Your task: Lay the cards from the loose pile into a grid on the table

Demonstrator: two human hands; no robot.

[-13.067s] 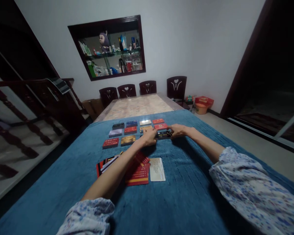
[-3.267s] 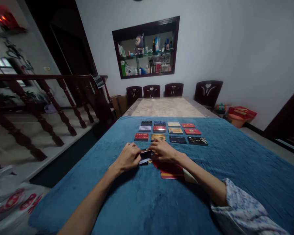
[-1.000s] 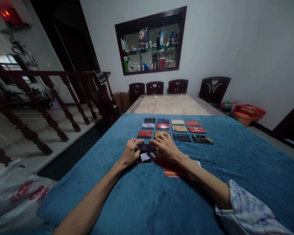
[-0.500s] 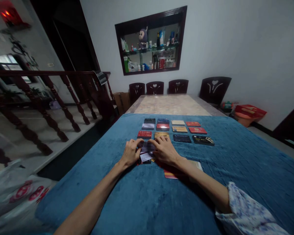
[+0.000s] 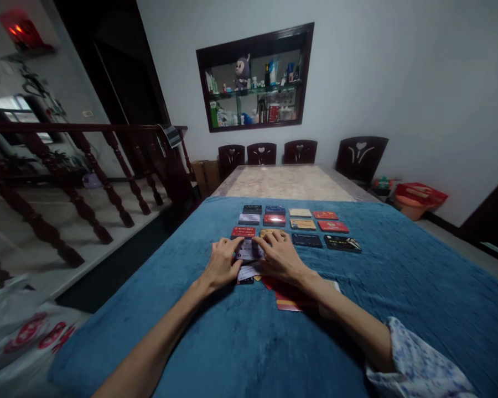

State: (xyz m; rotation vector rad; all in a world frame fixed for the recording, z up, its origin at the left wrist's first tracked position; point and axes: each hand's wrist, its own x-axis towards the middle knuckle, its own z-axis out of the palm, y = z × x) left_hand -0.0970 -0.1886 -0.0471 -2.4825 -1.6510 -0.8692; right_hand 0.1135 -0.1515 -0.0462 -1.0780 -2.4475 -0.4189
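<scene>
My left hand (image 5: 223, 264) and my right hand (image 5: 283, 258) face each other, fingers curled around a pale lilac card (image 5: 249, 251) with dark print. They grip it by its left and right sides; whether more cards lie under it I cannot tell. Just nearer to me, a white card (image 5: 246, 272) lies tilted over other loose cards, partly hidden by my right hand. A red and yellow card (image 5: 288, 301) sticks out under my right forearm. Beyond my fingers are a red card (image 5: 244, 232) and a gold card (image 5: 268, 232), the latter partly covered.
Several cards stand in neat rows, among them a black one (image 5: 342, 243), a navy one (image 5: 307, 240) and a red one (image 5: 333, 226). A blue cloth (image 5: 149, 337) covers the near part of the table; bare marble-like top (image 5: 290, 182) shows behind. Dark chairs (image 5: 361, 157) surround the far end.
The lilac card has tipped so more of its printed face shows, and it covers more of the white card below. The whole view has shifted slightly downward in the picture.
</scene>
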